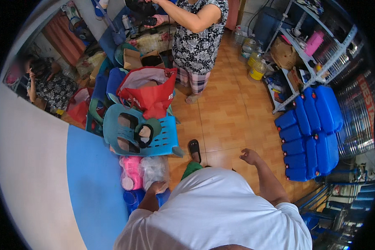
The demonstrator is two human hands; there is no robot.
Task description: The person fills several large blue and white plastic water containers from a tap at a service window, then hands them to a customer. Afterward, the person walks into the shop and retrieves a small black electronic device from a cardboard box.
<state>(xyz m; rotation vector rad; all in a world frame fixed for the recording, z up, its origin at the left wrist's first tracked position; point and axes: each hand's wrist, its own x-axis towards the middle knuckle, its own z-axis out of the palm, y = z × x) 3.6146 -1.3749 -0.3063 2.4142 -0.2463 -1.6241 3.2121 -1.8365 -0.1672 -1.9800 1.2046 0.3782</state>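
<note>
My left hand [157, 187] is low beside the blue chair, at the near edge of a clear-plastic-wrapped pale bundle [153, 167]. Its fingers are too small and partly hidden to show whether they grip the wrap. A pink container in clear plastic [131, 170] stands just left of that bundle, with a dark blue container [133, 199] nearer to me. Out over the tiled floor, my right hand [249, 156] hangs in the air with loosely bent fingers apart, holding nothing.
A light-blue plastic chair [166, 129] carries a cap [148, 131]; a red bag [150, 89] sits behind it. Another person [200, 41] stands ahead, holding a dark object. Stacked blue jugs [308, 133] and a metal shelf [300, 50] line the right. Yellow-labelled bottles [257, 70] stand near the shelf.
</note>
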